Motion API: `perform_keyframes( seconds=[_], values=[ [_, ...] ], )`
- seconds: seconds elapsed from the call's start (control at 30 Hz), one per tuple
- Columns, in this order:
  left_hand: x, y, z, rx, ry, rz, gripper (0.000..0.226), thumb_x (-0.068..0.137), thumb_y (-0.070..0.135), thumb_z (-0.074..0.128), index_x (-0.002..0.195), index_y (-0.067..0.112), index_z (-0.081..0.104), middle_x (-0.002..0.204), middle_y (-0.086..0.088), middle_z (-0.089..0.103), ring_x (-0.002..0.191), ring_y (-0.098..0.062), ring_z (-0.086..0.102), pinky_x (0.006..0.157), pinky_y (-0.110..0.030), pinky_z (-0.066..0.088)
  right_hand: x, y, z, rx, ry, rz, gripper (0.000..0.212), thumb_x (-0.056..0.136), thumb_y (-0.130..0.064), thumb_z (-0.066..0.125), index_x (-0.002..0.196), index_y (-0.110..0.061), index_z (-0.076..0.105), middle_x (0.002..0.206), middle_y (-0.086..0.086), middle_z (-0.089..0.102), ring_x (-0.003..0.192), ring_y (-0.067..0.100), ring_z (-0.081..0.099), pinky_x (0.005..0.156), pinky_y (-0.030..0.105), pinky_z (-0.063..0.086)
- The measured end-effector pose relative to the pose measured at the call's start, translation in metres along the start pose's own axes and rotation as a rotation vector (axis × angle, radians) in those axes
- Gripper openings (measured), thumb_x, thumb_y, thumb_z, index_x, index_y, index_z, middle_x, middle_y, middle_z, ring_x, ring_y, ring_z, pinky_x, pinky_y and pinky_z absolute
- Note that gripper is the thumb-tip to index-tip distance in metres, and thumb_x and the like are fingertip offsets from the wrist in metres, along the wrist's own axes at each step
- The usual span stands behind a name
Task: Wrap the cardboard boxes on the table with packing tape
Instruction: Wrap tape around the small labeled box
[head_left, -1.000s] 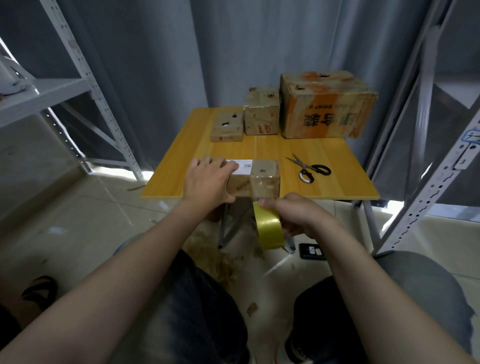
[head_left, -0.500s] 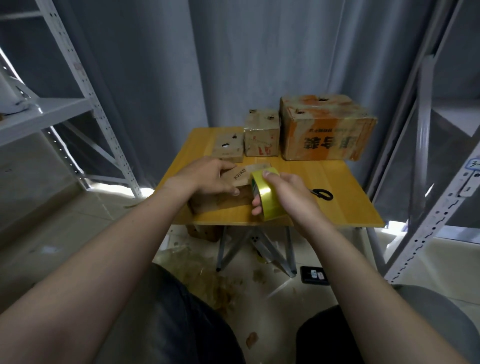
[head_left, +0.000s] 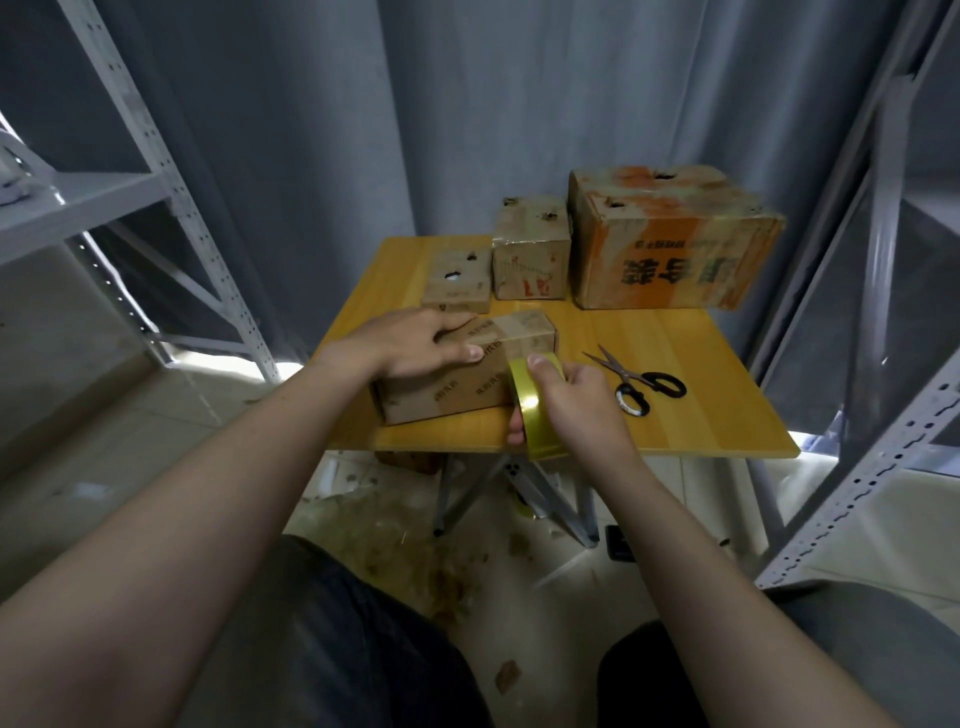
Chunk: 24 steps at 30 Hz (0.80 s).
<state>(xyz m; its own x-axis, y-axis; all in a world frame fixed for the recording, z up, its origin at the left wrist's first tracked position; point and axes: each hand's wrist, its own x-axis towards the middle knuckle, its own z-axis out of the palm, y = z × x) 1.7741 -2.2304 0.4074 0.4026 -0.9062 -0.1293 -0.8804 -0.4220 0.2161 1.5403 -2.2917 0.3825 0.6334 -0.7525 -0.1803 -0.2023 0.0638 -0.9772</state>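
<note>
Your right hand (head_left: 582, 410) curls round the tape roll (head_left: 529, 402), touching the box (head_left: 447, 400) at its near face; press your flat left hand (head_left: 410, 348) down on top, just beside it, and pull taut

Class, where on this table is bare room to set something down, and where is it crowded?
Free: the strip between scissors and large orange box; the front right corner past the scissors; the back left corner beside the smallest box. Crowded: the back row; around the left hand and right hand.
</note>
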Motion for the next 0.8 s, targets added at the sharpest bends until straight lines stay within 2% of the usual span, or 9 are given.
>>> perform_keyframes(
  seconds=[0.07,0.27,0.33,0.43,0.53,0.6,0.7,0.73,0.8],
  values=[
    [0.002,-0.003,-0.001,-0.014,-0.004,0.009,0.084,0.082,0.091,0.038,0.157,0.055,0.029,0.166,0.005,0.038,0.147,-0.028,0.041,0.096,-0.038,0.037,0.0,-0.001,0.001,0.001,-0.001,-0.004,0.037,0.108,-0.043,0.048,0.117,-0.008,0.059,0.068,0.012,0.076,0.06,0.028,0.076,0.053,0.031,0.061],
    [0.018,-0.005,-0.015,-0.122,-0.125,-0.029,0.073,0.089,0.087,0.037,0.153,0.052,0.042,0.162,0.008,0.043,0.147,-0.025,0.041,0.114,-0.043,0.034,0.002,-0.013,-0.008,0.098,-0.029,-0.165,0.017,0.106,-0.029,0.056,0.107,-0.016,0.066,0.078,0.013,0.078,0.071,0.028,0.077,0.066,0.031,0.063],
    [0.024,-0.004,-0.016,-0.161,-0.152,-0.04,0.068,0.092,0.083,0.037,0.149,0.048,0.05,0.152,0.007,0.053,0.138,-0.024,0.049,0.107,-0.041,0.037,0.008,-0.023,-0.012,0.139,-0.03,-0.207,0.014,0.105,-0.023,0.057,0.106,-0.014,0.067,0.079,0.016,0.078,0.069,0.028,0.076,0.063,0.029,0.062],
    [0.029,0.001,-0.014,-0.177,-0.055,-0.033,0.053,0.098,0.071,0.046,0.129,0.036,0.069,0.115,0.009,0.066,0.114,-0.02,0.062,0.087,-0.033,0.044,0.024,-0.039,-0.01,0.155,-0.028,-0.206,0.015,0.104,-0.025,0.059,0.104,-0.012,0.067,0.08,0.019,0.077,0.068,0.029,0.074,0.064,0.037,0.064],
    [0.031,0.011,-0.009,-0.095,0.136,0.032,0.032,0.097,0.055,0.064,0.112,0.027,0.07,0.11,0.002,0.07,0.1,-0.02,0.064,0.077,-0.034,0.047,0.044,-0.05,-0.007,0.136,-0.015,-0.203,0.023,0.104,-0.031,0.062,0.106,-0.009,0.067,0.08,0.017,0.078,0.064,0.028,0.072,0.063,0.04,0.062],
    [0.029,0.017,-0.004,-0.049,0.132,0.056,0.05,0.084,0.06,0.076,0.119,0.027,0.065,0.118,0.001,0.068,0.101,-0.02,0.062,0.085,-0.038,0.053,0.057,-0.055,-0.005,0.145,0.002,-0.193,0.03,0.102,-0.035,0.065,0.107,-0.006,0.068,0.077,0.016,0.077,0.06,0.027,0.07,0.056,0.034,0.06],
    [0.022,0.022,0.008,0.101,0.012,0.008,0.103,0.063,0.076,0.08,0.148,0.03,0.047,0.147,0.0,0.051,0.129,-0.027,0.052,0.102,-0.053,0.051,0.07,-0.059,-0.001,0.177,0.025,-0.176,0.032,0.098,-0.039,0.07,0.1,-0.007,0.072,0.074,0.014,0.076,0.059,0.027,0.07,0.054,0.033,0.058],
    [0.021,0.022,0.014,0.164,0.016,-0.007,0.11,0.061,0.077,0.081,0.151,0.028,0.042,0.152,-0.001,0.046,0.134,-0.03,0.048,0.104,-0.056,0.049,0.073,-0.057,0.001,0.172,0.027,-0.183,0.032,0.098,-0.04,0.07,0.098,-0.009,0.072,0.074,0.014,0.076,0.06,0.027,0.07,0.055,0.033,0.059],
    [0.023,0.02,0.021,0.152,0.081,-0.007,0.093,0.062,0.072,0.084,0.138,0.027,0.054,0.138,0.001,0.057,0.125,-0.028,0.056,0.097,-0.052,0.053,0.077,-0.052,0.004,0.129,0.033,-0.213,0.028,0.1,-0.039,0.067,0.095,-0.012,0.073,0.074,0.012,0.077,0.062,0.024,0.073,0.059,0.032,0.06]
  ],
)
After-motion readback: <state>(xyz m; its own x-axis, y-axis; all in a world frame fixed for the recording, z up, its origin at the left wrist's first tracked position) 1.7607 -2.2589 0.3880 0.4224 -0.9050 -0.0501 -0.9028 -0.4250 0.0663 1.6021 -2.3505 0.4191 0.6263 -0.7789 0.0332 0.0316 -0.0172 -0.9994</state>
